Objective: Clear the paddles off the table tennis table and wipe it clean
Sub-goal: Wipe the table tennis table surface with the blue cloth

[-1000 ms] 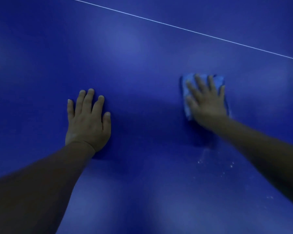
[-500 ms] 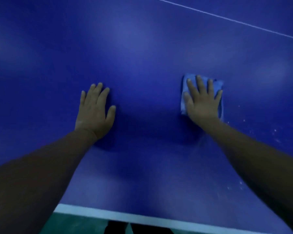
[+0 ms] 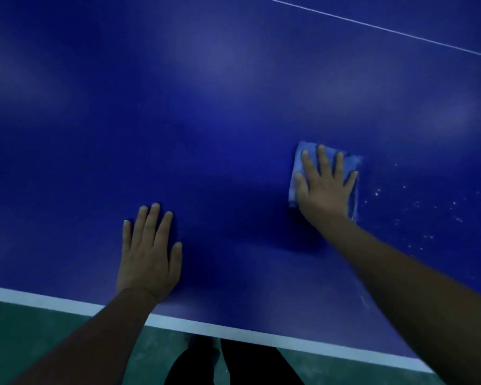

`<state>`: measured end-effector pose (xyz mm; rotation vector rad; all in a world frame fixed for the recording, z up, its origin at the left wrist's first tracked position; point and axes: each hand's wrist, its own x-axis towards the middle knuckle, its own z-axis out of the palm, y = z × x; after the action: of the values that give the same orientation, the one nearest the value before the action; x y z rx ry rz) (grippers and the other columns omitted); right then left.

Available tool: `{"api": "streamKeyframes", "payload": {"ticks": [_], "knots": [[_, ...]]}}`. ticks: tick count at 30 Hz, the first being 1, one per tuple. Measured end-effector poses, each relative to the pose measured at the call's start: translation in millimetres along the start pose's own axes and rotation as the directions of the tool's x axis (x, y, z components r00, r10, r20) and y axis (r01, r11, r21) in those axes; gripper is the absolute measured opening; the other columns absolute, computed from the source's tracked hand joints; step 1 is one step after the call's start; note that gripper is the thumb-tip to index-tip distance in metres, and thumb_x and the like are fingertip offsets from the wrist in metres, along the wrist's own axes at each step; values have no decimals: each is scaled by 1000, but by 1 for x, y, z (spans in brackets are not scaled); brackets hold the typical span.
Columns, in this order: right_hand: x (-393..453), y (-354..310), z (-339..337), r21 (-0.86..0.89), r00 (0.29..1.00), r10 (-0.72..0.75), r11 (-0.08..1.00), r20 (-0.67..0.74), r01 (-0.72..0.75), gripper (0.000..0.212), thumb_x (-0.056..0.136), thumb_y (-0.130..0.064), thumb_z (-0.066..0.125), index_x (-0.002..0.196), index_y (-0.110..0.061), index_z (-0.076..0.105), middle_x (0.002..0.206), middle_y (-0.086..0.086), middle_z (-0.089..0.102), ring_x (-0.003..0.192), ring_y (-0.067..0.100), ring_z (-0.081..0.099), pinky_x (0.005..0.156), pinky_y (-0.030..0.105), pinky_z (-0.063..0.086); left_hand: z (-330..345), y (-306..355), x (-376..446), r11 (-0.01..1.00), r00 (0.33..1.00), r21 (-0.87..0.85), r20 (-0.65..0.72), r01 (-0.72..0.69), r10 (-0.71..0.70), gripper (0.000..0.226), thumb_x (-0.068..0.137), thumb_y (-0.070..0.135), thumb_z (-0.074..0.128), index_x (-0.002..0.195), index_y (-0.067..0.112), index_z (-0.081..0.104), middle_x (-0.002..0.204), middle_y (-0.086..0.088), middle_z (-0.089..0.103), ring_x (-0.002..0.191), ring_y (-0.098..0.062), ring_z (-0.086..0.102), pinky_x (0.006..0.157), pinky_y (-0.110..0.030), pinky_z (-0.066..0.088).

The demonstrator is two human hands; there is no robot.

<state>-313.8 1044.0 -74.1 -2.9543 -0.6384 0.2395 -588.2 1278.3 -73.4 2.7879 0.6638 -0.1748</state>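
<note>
Spread flat, the right hand (image 3: 326, 187) presses the cloth (image 3: 296, 173); sweep it evenly rightward over the tabletop (image 3: 233, 107) specks (image 3: 417, 204).

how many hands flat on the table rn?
2. The left hand lies flat on the bare blue table near its white near edge. The right hand lies farther in, pressing a light blue cloth. No paddles are visible in this view.

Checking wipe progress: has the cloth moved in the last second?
Yes. The cloth under the right hand has slid toward the near edge, away from the white line.
</note>
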Motion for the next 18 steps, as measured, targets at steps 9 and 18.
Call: {"api": "streamKeyframes", "payload": {"ticks": [9,18], "knots": [[7,-18,6,-72,741,-666,738,88,671,55,100,-51,34,151,-33,42,162,2,33,150,39,22,109,76,18,9,-7,0,1000,999,10,-44,-17,17,63,99,40,29,151,6,39,163,-15,26,153,-32,14,122,-57,9],[133,-130,6,-149,704,-699,688,127,710,56,104,-51,21,158,-38,22,168,-2,11,155,36,2,114,73,3,8,-9,0,999,998,-10,-56,-36,36,59,101,36,28,150,6,40,163,-15,26,153,-33,16,120,-60,12]]}}
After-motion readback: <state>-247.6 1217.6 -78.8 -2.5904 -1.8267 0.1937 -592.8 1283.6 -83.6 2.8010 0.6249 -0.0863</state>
